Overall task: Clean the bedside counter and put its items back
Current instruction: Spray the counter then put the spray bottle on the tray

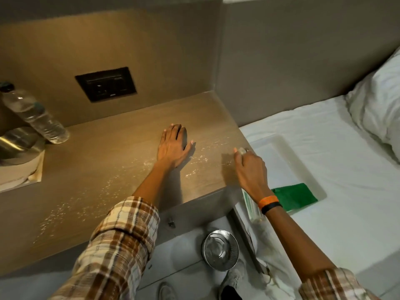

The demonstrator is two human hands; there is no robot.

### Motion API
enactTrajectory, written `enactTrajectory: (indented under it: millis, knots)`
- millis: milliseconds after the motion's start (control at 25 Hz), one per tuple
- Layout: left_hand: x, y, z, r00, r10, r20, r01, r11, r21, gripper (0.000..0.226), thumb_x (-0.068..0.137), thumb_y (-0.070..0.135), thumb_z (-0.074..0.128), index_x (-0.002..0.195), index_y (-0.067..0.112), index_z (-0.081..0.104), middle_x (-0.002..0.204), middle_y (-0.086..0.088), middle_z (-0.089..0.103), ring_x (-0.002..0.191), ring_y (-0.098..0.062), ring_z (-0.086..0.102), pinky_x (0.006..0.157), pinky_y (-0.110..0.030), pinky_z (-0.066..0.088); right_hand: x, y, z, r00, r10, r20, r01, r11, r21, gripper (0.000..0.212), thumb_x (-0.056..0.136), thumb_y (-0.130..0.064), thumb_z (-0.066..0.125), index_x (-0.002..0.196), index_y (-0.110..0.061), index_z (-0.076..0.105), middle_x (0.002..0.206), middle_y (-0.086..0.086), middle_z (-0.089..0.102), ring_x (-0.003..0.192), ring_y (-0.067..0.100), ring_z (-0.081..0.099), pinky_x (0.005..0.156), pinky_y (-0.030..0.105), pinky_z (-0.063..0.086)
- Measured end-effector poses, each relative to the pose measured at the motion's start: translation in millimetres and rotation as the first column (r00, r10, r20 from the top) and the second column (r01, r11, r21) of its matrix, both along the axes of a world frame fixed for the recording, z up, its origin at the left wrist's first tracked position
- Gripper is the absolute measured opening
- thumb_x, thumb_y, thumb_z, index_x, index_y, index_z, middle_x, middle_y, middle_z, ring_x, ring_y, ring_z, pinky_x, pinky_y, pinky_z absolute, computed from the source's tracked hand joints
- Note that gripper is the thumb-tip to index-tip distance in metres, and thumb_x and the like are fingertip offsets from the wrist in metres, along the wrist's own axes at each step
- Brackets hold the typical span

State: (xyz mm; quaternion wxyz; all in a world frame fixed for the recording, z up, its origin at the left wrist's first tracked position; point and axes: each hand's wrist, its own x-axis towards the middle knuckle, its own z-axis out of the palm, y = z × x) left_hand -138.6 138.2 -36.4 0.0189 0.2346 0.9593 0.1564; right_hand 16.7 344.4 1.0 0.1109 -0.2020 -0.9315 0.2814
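At far left, I note a water bottle [36, 115] tilted over a steel bowl [17, 140]. Left hand [173, 148] lies flat, fingers spread, on the wet counter [108, 169]. Right hand [251, 167] pinches a small clear object; green cloth [294, 197] on tray [279, 141], right.

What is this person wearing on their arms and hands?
Both arms wear plaid sleeves in brown, tan and cream, pushed up the forearms. The left hand is bare. The right hand has an orange wristband and a black band at the wrist.
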Motion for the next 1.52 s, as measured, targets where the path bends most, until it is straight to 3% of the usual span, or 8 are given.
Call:
enactTrajectory:
  millis: [160,400,560,680,800,1120,1360,1520]
  knots:
    - [-1,71,1,1.000,-0.019,0.015,0.019,1.000,-0.006,0.069,0.101,0.056,0.036,0.152,0.010,0.029,0.161,-0.011,0.028,0.151,-0.030,0.018,0.125,-0.050,0.011,-16,64,7,0.990,-0.058,-0.125,0.049,0.996,-0.080,0.053,0.108,-0.041,0.034,0.063,-0.016,0.048,0.073,0.006,0.062,0.059,0.021,0.057,0.058,0.031,0.039]
    - [-13,125,-3,0.998,0.058,-0.016,-0.058,0.998,-0.031,0.068,0.102,0.056,0.033,0.154,0.013,0.026,0.163,-0.008,0.024,0.152,-0.028,0.016,0.125,-0.049,0.009,-54,170,-34,0.952,-0.222,-0.212,0.103,0.880,-0.463,0.049,0.103,-0.048,0.049,0.086,-0.004,0.063,0.093,0.010,0.061,0.083,0.029,0.068,0.075,0.042,0.053]
    - [-17,138,-7,0.995,0.093,-0.043,-0.096,0.993,-0.063,0.072,0.101,0.060,0.027,0.156,0.013,0.023,0.166,-0.008,0.019,0.154,-0.027,0.012,0.125,-0.051,0.010,-78,201,-100,0.989,-0.107,-0.106,0.044,0.878,-0.476,0.035,0.105,-0.028,0.056,0.073,-0.014,0.064,0.071,0.007,0.063,0.070,0.005,0.061,0.067,0.033,0.041]
    - [-19,142,-10,0.993,0.112,-0.049,-0.115,0.991,-0.074,0.078,0.097,0.062,0.022,0.157,0.012,0.021,0.167,-0.007,0.017,0.155,-0.025,0.009,0.125,-0.050,0.008,-103,210,-147,0.997,-0.078,-0.017,0.057,0.846,-0.530,0.035,0.105,-0.026,0.055,0.125,-0.002,0.069,0.120,0.017,0.073,0.113,0.026,0.068,0.089,0.018,0.044]
    - [-21,145,-15,0.990,0.129,-0.059,-0.134,0.988,-0.083,0.079,0.095,0.061,0.022,0.158,0.012,0.021,0.167,-0.007,0.016,0.155,-0.024,0.008,0.126,-0.049,0.007,-124,211,-175,0.998,-0.064,0.018,0.063,0.820,-0.568,0.041,0.104,-0.028,0.058,0.135,-0.003,0.064,0.135,0.016,0.067,0.126,0.029,0.062,0.103,0.022,0.043]
    - [-3,164,-4,0.984,0.178,-0.020,-0.179,0.978,-0.103,0.071,0.103,0.053,0.031,0.157,0.008,0.021,0.168,-0.009,0.012,0.156,-0.027,0.000,0.126,-0.050,0.008,-130,222,-172,0.990,-0.074,0.118,0.125,0.842,-0.525,0.054,0.099,-0.030,0.065,0.142,0.002,0.054,0.143,0.020,0.059,0.134,0.034,0.054,0.113,0.036,0.042]
    - [115,243,4,0.998,0.050,-0.039,-0.045,0.993,0.107,0.069,0.104,0.054,0.027,0.157,0.012,0.021,0.167,-0.008,0.015,0.156,-0.024,-0.002,0.125,-0.038,-0.003,-35,227,-152,0.991,-0.123,0.055,0.134,0.887,-0.441,0.047,0.100,-0.040,0.061,0.139,-0.014,0.053,0.143,0.011,0.053,0.134,0.029,0.049,0.109,0.041,0.046]
    - [181,319,-55,0.972,-0.232,-0.025,0.233,0.954,0.188,0.058,0.098,0.036,0.050,0.147,0.006,0.043,0.154,-0.012,0.044,0.150,-0.028,0.027,0.121,-0.044,0.029,40,270,-199,0.952,-0.156,0.265,0.231,0.931,-0.282,0.050,0.101,-0.032,0.060,0.146,-0.014,0.046,0.149,0.013,0.047,0.140,0.029,0.041,0.113,0.040,0.039]
